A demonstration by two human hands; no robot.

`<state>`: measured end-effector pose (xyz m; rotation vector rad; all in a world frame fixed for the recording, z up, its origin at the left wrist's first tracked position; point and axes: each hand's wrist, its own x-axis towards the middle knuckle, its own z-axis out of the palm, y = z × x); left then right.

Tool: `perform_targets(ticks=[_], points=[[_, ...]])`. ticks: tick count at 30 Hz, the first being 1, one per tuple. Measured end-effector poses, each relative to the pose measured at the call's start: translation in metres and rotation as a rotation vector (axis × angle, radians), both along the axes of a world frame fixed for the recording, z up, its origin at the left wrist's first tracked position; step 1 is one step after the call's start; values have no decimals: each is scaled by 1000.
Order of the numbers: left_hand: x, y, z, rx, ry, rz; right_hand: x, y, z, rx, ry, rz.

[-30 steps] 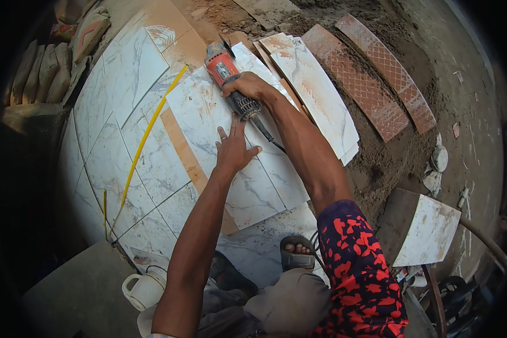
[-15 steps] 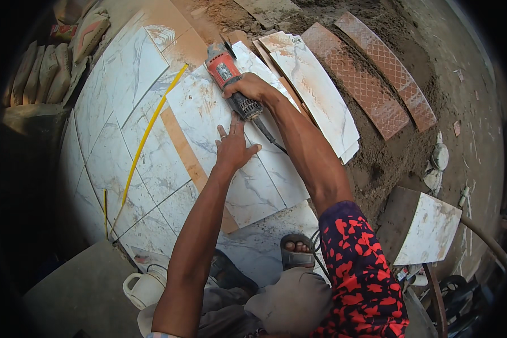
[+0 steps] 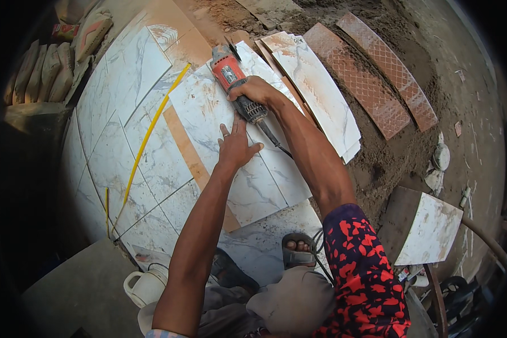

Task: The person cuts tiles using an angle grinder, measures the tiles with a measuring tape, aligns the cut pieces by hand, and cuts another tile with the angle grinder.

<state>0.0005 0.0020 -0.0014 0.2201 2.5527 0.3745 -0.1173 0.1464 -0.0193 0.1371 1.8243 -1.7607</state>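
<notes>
My right hand point(image 3: 254, 89) is closed round the body of a red-and-black angle grinder point(image 3: 227, 70). Its dark disc is at the far edge of a white marble-patterned tile point(image 3: 200, 107), and a cord trails from its rear toward me. My left hand point(image 3: 236, 145) lies on that tile with fingers spread, their tips just beside the grinder's rear end. A tan strip point(image 3: 183, 147) shows along the tile's left side. Reddish dust marks the white surface.
Left are laid tiles point(image 3: 96, 158), a yellow measuring tape point(image 3: 146, 138), stacked sacks point(image 3: 50, 73) and a white jug point(image 3: 143, 287). Right are stacked white tiles point(image 3: 315, 84), two brown tile strips point(image 3: 355, 79) on soil and a box-like block point(image 3: 428, 231). My sandalled foot point(image 3: 298, 250) is below.
The grinder and both my hands have shifted very slightly to the right. The view has also moved a little; my grip looks the same.
</notes>
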Motion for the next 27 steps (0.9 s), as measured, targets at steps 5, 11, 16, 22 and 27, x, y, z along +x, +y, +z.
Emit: perform_targets(ticks=[5, 11, 16, 22, 27], points=[[0, -4, -2, 8, 9, 6, 4, -1, 6, 6, -3, 8], [0, -1, 2, 10, 0, 20, 8, 2, 5, 10, 6, 5], [0, 1, 0, 10, -3, 17, 12, 4, 1, 23, 62, -26], [-1, -3, -1, -5, -4, 14, 19, 4, 8, 7, 58, -24], [-2, -2, 0, -15, 5, 22, 17, 6, 2, 13, 35, 21]])
